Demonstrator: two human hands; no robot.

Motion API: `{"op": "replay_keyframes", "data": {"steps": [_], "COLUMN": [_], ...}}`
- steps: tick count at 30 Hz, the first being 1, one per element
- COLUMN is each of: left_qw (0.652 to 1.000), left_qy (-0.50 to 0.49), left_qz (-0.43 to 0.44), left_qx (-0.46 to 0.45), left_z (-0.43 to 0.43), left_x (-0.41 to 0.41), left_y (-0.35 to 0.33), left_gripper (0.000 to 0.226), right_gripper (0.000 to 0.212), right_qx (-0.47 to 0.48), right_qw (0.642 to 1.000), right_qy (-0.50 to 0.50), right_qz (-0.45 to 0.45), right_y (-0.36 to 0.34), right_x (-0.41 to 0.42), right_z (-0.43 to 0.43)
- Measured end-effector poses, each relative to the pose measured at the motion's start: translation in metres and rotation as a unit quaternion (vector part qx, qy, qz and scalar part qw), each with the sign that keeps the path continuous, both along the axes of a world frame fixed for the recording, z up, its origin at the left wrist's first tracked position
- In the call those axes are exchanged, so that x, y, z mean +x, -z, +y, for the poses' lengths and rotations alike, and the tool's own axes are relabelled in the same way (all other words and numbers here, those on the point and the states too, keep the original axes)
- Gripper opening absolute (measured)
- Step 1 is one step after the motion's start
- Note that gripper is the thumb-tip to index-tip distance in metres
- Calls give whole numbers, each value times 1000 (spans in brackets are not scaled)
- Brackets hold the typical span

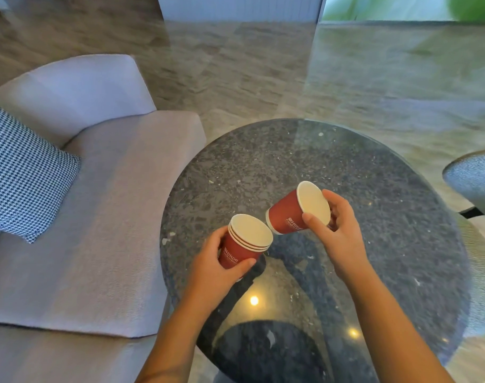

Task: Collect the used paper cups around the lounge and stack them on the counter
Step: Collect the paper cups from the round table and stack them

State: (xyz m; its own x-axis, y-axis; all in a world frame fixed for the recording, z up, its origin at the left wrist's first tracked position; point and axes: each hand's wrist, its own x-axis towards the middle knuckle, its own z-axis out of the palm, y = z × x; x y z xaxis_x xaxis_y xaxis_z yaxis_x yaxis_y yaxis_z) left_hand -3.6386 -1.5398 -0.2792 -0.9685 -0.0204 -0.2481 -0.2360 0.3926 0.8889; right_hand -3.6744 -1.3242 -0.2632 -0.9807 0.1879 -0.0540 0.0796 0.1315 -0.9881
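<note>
While my left hand wraps round the stack of red paper cups with white rims, thumb across the front and fingers curled behind, my right hand grips a single red paper cup near its mouth, thumb on the near side and fingers round the far side. Three rims show, nested one in another, mouth up and leaning a little to the right. The single cup is tipped right over, its white inside facing up and to the right, its base aimed down at the stack's open mouth. Base and top rim sit just beside each other; I can't tell if they touch.

Both cups hang over the round dark speckled stone table, on its near-left part. Whether the stack's base rests on the top, I can't say; my hand hides it. The polished top mirrors my forearms and two small bright lights.

Left of the table, close against its edge, there's a pale grey fabric sofa, with a black-and-white houndstooth cushion propped in its corner. At the far right edge, the rim of a second round speckled table pokes in. Beyond, a glossy grey veined stone floor runs to a white panelled wall, with a green blur at the top right.
</note>
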Motion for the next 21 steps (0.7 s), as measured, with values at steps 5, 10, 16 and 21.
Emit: {"op": "replay_keyframes", "data": {"steps": [5, 10, 16, 21], "left_qw": [1000, 999, 999, 998], "left_qy": [7, 24, 29, 36], "left_qz": [19, 27, 37, 44], "left_qx": [3, 2, 12, 16], "left_z": [18, 32, 47, 52], "left_x": [8, 7, 4, 2], "left_y": [-5, -11, -15, -16], "left_gripper": [59, 60, 64, 67], "right_gripper": [55, 59, 56, 51], "right_qx": [-37, -58, -68, -64], "right_qw": [999, 997, 993, 987], "right_qy": [-24, -49, -99, -145], "right_qz": [16, 15, 2, -13], "right_y": [-11, -19, -29, -28], "right_x": [7, 9, 8, 5], "right_z": [14, 31, 42, 43]}}
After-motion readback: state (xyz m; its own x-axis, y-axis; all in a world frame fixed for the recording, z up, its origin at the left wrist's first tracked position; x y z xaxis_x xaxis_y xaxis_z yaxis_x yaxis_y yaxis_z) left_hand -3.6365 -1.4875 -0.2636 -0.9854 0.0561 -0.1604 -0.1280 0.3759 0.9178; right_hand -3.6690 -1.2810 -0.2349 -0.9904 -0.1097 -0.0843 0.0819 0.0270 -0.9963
